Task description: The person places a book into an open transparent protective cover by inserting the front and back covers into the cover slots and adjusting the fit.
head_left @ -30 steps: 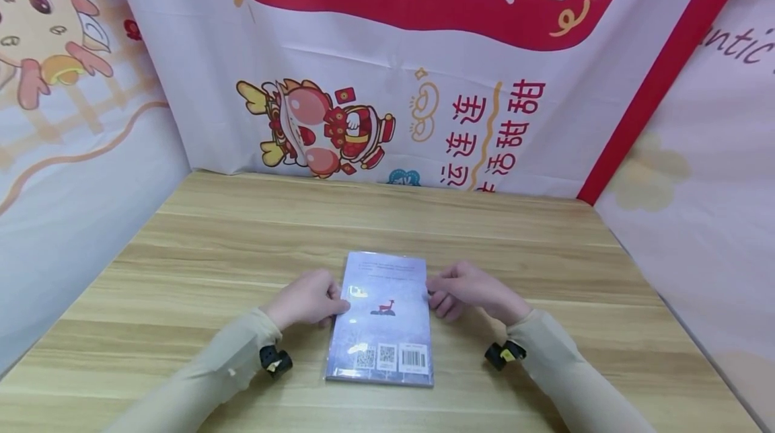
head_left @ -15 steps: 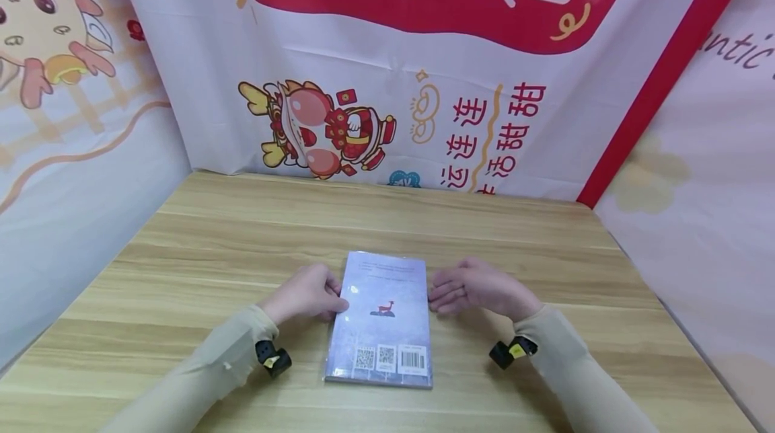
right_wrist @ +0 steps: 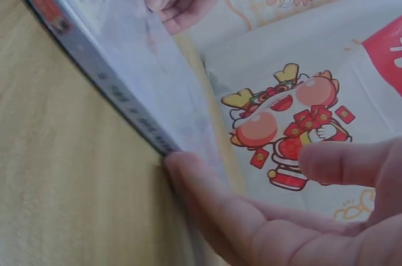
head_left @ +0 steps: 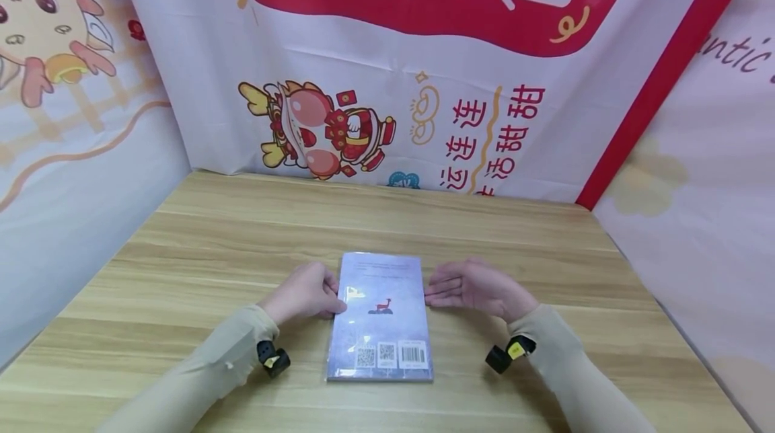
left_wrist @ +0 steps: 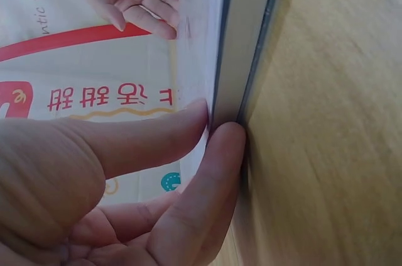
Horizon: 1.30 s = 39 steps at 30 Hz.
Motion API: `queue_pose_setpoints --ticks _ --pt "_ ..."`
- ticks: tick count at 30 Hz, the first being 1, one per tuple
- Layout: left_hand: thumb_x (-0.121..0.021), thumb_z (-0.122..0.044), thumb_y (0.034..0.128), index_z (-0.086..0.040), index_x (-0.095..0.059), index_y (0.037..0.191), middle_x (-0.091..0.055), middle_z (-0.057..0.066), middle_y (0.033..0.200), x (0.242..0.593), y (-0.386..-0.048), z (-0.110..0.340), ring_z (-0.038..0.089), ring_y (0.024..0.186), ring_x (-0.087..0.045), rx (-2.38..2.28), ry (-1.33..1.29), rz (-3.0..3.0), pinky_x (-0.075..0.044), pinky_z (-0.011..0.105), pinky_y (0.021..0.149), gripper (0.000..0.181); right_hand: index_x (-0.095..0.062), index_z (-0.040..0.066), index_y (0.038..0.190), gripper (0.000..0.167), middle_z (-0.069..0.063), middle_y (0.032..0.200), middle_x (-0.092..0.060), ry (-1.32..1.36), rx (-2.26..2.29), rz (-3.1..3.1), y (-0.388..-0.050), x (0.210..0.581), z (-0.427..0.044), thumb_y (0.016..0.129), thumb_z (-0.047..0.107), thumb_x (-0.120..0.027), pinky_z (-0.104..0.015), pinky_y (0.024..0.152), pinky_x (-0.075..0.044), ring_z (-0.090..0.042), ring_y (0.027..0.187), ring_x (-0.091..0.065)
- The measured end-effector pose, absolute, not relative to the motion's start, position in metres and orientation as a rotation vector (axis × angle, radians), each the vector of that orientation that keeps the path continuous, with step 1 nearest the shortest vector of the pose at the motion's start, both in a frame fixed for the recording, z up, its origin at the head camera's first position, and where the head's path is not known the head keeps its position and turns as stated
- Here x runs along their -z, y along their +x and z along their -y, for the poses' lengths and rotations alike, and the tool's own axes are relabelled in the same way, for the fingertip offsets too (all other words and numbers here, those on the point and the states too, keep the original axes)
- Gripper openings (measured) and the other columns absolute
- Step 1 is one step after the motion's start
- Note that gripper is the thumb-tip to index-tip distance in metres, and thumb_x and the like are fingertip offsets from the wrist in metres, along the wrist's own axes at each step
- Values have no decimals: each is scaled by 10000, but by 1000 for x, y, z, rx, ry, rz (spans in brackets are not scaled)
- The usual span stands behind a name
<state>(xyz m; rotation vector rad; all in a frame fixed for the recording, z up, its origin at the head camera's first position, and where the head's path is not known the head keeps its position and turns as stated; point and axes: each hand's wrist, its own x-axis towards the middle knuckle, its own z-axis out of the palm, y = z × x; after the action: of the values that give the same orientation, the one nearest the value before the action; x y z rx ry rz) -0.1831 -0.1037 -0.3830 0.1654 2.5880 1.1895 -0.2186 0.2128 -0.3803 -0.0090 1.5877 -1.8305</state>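
Note:
A thin book (head_left: 381, 332) in a clear glossy wrapping lies flat on the table, its pale blue-violet back cover up. A small red deer, QR codes and a barcode are printed on it. My left hand (head_left: 305, 293) pinches the left edge, the thumb (left_wrist: 160, 137) on the cover and the curled fingers against the page side. At the right edge my right hand (head_left: 475, 290) is held with fingers extended. In the right wrist view a fingertip (right_wrist: 185, 162) touches the spine, and the thumb stands apart from the book.
The wood-grain table (head_left: 212, 251) extends around the book on all sides. A printed white and red cloth (head_left: 375, 50) hangs along the back, with more cloth at both sides. A small black camera (head_left: 274, 359) is strapped to each wrist.
My right hand's curled fingers have straightened and now meet the right edge. The book's far end has shifted slightly left. My left hand keeps its grip nearly in place.

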Motion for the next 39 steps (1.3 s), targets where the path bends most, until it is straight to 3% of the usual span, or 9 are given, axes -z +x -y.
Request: queue_pose_setpoints --ticks 39 --pt "-834 5 737 -30 -615 750 -639 51 675 383 -185 107 177 608 -632 -1154 175 -2599 -551 275 568 222 -334 -193 1361 449 -382 1282 -504 144 2036 -1352 -224 396 -214 1012 64 -454 -504 1005 -442 -469 1191 -528"
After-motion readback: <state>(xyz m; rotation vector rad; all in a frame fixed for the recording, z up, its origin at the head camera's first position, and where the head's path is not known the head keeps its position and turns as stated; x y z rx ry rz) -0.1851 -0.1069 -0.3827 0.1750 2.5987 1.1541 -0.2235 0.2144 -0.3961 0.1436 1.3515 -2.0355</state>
